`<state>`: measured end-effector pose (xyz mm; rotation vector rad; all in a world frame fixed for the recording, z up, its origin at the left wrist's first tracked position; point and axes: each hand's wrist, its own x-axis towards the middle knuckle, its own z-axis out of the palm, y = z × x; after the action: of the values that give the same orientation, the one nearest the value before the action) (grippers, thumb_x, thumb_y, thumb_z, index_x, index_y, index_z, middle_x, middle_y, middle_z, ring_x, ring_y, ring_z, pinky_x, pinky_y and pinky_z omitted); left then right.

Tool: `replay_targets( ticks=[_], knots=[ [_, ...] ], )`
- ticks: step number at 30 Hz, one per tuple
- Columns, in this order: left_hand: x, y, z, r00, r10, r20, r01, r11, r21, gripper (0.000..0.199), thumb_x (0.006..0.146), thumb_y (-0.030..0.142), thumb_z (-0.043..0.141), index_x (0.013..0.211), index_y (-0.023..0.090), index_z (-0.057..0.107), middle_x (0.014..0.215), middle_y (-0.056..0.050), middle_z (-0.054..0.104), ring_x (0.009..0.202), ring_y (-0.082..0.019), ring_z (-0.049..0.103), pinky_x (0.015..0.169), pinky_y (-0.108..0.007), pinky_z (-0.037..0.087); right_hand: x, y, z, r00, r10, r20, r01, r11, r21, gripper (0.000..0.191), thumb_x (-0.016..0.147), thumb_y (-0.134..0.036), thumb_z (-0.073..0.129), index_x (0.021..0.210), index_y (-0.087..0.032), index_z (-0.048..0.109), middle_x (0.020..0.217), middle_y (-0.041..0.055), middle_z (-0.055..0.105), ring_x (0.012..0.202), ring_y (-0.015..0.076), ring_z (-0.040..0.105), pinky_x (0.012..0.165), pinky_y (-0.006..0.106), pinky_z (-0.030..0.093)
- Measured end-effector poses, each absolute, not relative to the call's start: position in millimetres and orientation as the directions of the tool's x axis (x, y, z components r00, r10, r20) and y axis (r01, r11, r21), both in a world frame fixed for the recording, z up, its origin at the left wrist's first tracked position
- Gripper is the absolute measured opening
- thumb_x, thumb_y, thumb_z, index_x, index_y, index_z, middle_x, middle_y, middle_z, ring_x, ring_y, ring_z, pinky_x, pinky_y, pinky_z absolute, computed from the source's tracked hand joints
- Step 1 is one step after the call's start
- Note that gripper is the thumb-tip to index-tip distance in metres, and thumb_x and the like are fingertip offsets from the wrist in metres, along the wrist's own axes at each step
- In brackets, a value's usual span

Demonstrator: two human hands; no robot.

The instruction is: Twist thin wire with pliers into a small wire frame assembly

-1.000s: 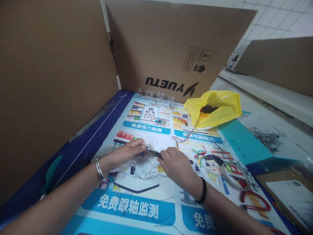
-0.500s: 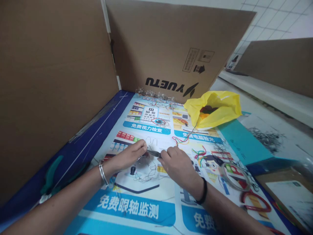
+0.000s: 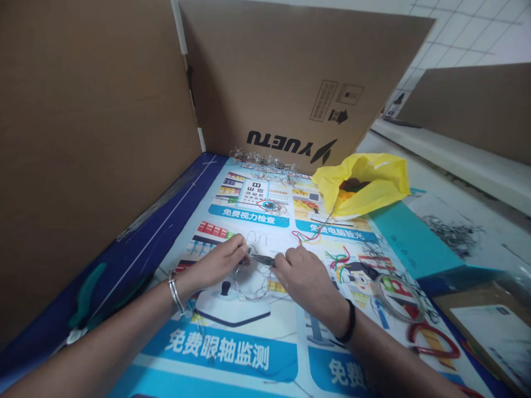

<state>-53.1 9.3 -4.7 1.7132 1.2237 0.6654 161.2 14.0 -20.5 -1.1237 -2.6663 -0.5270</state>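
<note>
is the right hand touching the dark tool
Touching: the head view shows the right hand closed around the dark tool, whose pointed end sticks out toward the left hand.

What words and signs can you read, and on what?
"YUETU", upside down, on the cardboard panel
"免费视力检查", on the poster
"免费电脑验光", poster
"免费眼轴监测", poster
"免费", poster; rest hidden
Black arrow, panel
"E" shapes, eye chart
Too blurred: panel's small print, poster's top heading, white label
</note>
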Motion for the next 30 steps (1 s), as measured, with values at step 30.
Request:
replay_targets(
  ticks=[30],
  knots=[
    [-43.8, 7.4, -14.0, 0.265, 0.964, -0.018, 0.677, -0.173, 0.716, 0.007, 0.073, 0.019, 0.047, 0.069, 0.018, 0.053, 0.063, 0.002, 0.056, 0.059, -0.013, 0.05, 0.052, -0.023, 0.031, 165.2, 13.0, -17.5, -0.694, 0.649, 0.311, 0.719, 0.647, 0.253, 0.01, 0.086, -0.028, 0.051, 0.081, -0.02, 0.051, 0.073, 0.0036, 0.05, 0.073, 0.0195, 0.042, 0.06, 0.03, 0.021]
  ],
)
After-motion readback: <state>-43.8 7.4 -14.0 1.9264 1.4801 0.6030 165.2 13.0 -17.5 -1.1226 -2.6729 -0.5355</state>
